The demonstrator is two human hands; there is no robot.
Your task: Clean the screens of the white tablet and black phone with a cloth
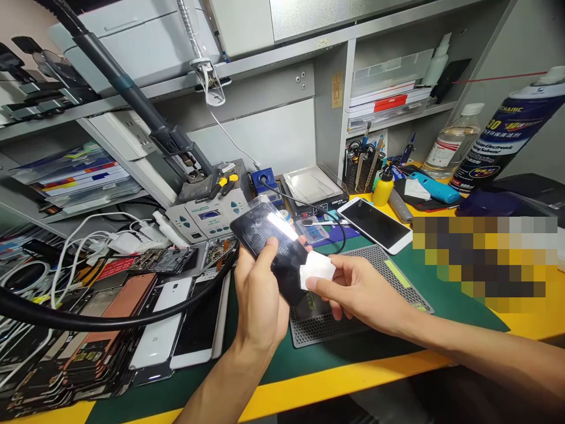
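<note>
My left hand (260,288) is wrapped round a black smartphone (265,232), its thumb lying on the glossy, smudged screen. The phone is tilted, above the green mat. A folded white wipe (318,270) is pinched between the thumb and fingers of my right hand (357,288). It lies against or just over the lower right part of the screen; I cannot tell if it presses on the glass. Under both hands a grey perforated pad (366,330) rests on the green work mat (459,300).
Several phones and phone parts (101,347) are piled at the left, with a black hose (132,322) arching over them. Behind stand a soldering station (205,218) and a heating plate (309,185). To the right are a white tablet (375,224), a yellow bottle (383,187) and a spray can (498,135).
</note>
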